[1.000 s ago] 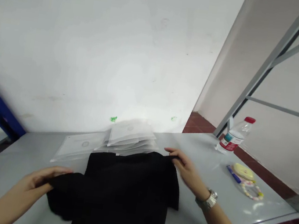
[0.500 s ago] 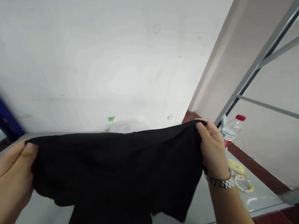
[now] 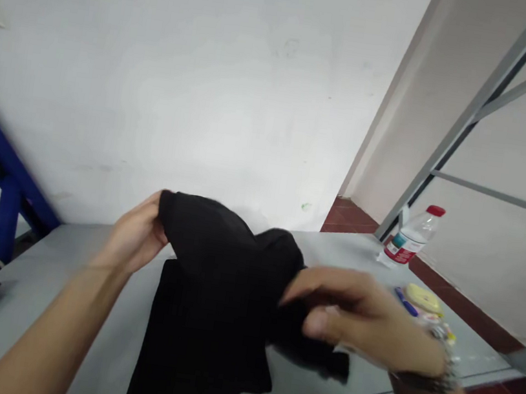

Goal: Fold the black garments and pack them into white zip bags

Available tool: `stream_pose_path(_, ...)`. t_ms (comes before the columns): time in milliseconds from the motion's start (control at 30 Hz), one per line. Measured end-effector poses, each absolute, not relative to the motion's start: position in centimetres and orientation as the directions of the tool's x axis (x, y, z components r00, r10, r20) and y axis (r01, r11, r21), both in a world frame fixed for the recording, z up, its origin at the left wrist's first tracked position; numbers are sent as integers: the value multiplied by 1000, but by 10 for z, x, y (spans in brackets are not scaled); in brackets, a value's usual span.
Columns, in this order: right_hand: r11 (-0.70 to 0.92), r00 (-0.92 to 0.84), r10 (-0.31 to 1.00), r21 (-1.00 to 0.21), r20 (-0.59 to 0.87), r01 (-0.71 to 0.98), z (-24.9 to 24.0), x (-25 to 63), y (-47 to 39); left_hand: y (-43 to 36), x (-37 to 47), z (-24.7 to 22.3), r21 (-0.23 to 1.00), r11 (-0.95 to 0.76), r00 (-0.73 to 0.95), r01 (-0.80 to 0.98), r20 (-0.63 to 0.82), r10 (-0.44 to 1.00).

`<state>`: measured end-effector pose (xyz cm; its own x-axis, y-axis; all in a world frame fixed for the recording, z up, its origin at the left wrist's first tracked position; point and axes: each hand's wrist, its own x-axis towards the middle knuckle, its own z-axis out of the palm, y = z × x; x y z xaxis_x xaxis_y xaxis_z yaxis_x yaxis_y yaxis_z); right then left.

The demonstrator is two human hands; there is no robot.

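Observation:
A black garment [image 3: 211,320], its exact kind hidden by the folds, lies partly on the grey tabletop and is partly lifted. My left hand [image 3: 138,231] is closed on its upper left corner, holding that edge up above the surface. On the other side, my right hand [image 3: 358,318], wearing a metal-link watch [image 3: 445,366], is smeared by motion beside the garment's right part. Its thumb and fingers are apart, with no cloth visible gripped between them. The raised part sags and bunches in the middle.
The grey table [image 3: 96,337] runs up to a white wall [image 3: 210,85]. On its right stand a red-capped bottle [image 3: 409,237] and a yellow oval item [image 3: 423,299] among small things. A blue metal frame [image 3: 10,187] is at left, a grey frame [image 3: 469,121] at right.
The garment was stretched wide between both hands. Now my right hand has let go of its corner and come lower and inward; my left hand has moved right and up, and the cloth has slumped.

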<state>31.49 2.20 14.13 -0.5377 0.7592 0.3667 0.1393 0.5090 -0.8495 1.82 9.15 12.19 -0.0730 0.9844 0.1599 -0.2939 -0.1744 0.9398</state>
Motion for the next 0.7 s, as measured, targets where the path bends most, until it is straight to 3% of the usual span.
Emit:
stream_pose_path(33,551,-650,686,-816,326,172,140,303,22,93,29,126,924,-150,-50,-352,142,989)
stream_pose_path(100,673,-572,676,-704,464,225,137,282,34,93,51,134,930,-91,36,-355,112,993)
stream_pose_path(167,723,-405,687,-623,603,299,136,268,57,87,69,141,974,-103,172,-200,138,975)
stream_pose_path(233,706,-440,702,-626,560,330,138,259,81,77,80,143,965,-261,232,19,250,940)
stream_pose_path(300,675,-556,708,-648,435,353,142,252,100,66,85,135,890,-414,154,190,389,908)
stream_pose_path(400,638,-551,741,-659,384,399,148,245,115,54,80,98,875,-407,-27,260,428,903)
stream_pose_path(500,632,-413,758,-725,505,274,156,248,116,45,65,46,924,-204,16,323,210,978)
stream_pose_path(600,630,-268,756,-775,597,48,165,263,111,36,46,14,937,35,226,348,-120,967)
stream_pose_path(700,628,-72,773,-776,631,-58,172,287,96,26,23,19,918,100,287,383,-222,932)
